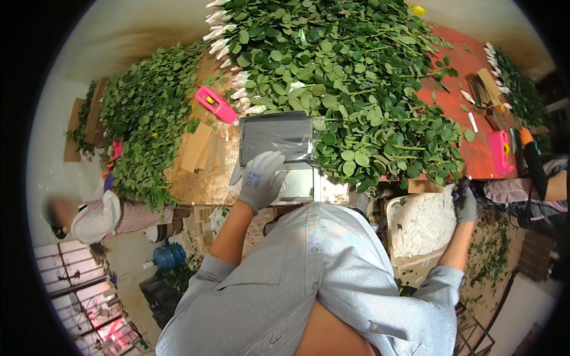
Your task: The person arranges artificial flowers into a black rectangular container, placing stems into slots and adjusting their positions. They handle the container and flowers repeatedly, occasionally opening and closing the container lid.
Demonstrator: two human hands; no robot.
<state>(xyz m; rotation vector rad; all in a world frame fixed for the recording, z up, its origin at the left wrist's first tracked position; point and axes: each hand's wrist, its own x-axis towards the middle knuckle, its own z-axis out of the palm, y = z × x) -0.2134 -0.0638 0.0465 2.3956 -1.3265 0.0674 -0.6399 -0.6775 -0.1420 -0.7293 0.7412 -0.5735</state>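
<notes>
Bin (390,230) holds white pieces (420,224).

At left are a co-worker (100,221), a blue water jug (169,256) and a paned window (78,289); at far right, another person's black sleeve (535,171).

One fisheye camera is riding on the person's head, the left of a pair, and it is facing steeply downward. The pale shirt (314,255) is looming close at the bottom, the left hand (259,181) and right hand (466,204) are showing farther up, and the worktable (484,160) is stretching beyond, with edges bending toward the rim.
</notes>
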